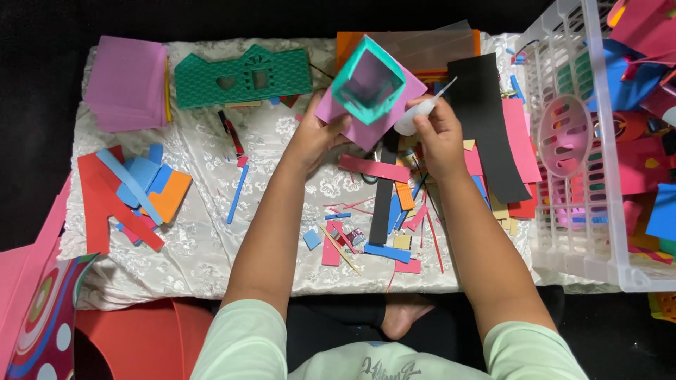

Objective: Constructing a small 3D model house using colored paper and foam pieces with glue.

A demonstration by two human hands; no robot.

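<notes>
White basket [574,211] at right, full of coloured foam sheets. Left hand [313,137] grips purple sheet [384,116] bearing teal box frame [367,79], raised above cloth [204,232]. Right hand [438,134] pinches glue bottle [415,116] beside it.

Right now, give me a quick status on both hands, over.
Left hand grips pink foam sheet with teal box frame on it. Right hand holds white glue bottle, nozzle at frame. Foam scraps litter cloth below.

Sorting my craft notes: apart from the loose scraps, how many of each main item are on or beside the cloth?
Green foam house front: 1
Purple foam sheet stack: 1
Teal-and-purple foam box in left hand: 1
White glue bottle in right hand: 1
White plastic basket: 1
Total: 5
</notes>
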